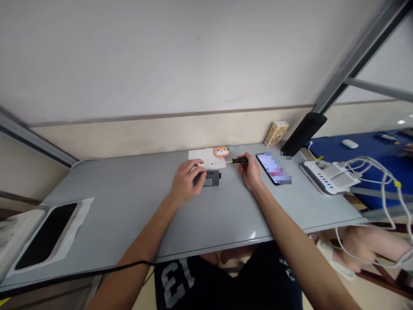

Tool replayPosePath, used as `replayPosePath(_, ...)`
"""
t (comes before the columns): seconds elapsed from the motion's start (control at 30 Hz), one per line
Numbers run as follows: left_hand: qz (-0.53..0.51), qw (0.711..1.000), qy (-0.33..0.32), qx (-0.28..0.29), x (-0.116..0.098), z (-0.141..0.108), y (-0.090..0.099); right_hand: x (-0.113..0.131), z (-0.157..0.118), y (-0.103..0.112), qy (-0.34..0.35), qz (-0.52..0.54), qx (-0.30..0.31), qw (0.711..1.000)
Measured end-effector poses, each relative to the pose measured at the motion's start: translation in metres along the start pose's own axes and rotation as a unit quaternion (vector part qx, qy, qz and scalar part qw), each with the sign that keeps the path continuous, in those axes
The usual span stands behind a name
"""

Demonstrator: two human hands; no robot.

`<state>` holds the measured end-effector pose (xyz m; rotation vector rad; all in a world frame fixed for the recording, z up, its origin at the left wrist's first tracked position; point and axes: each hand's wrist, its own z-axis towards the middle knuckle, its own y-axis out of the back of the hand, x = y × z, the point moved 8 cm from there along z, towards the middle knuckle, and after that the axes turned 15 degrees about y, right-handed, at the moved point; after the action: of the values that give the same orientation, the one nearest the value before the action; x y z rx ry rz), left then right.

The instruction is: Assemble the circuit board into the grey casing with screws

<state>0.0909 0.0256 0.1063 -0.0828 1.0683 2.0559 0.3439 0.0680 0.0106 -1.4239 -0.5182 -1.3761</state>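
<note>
My left hand (187, 181) grips the left end of a small dark grey box-shaped device (213, 175). Vent slots run along the device's top, a pale label is on its front, and a short black knob sticks out at the right end. The fingers cover its left part. In my right hand (251, 173) is a screwdriver (239, 160) with a black and yellow handle. Its thin shaft points left, and the tip is over a white sheet of paper (198, 154) behind the device. An orange and white animal-faced case (221, 151) rests at the paper's right edge.
Right of my right hand lies a lit phone (274, 168). Behind it stand a small yellow box (276, 133) and a black cylinder (303, 133). A power strip (329, 177) with white cables sits at the right edge. A dark tablet-like slab (48, 234) lies at left.
</note>
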Motion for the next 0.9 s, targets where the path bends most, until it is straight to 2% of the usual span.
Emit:
replayPosePath(0.1,0.042,0.998,-0.04,-0.025,-0.013,-0.005,-0.012,-0.001,0.003,0.006,-0.009,0.034,-0.025,0.999)
replayPosePath(0.17,0.045,0.998,-0.039,-0.037,-0.016,-0.01,-0.016,-0.002,0.003,0.006,-0.012,0.035,-0.027,0.999)
replayPosePath(0.4,0.007,0.998,0.03,-0.048,-0.001,-0.016,-0.013,-0.007,0.0,0.006,-0.036,0.02,-0.039,0.998)
replayPosePath(0.63,0.0,0.999,0.02,-0.034,-0.009,-0.014,-0.017,-0.006,0.003,0.007,-0.022,0.009,-0.034,0.999)
replayPosePath(0.9,0.002,0.999,-0.003,-0.045,-0.015,-0.014,-0.02,-0.007,0.001,0.006,-0.048,0.031,-0.052,0.997)
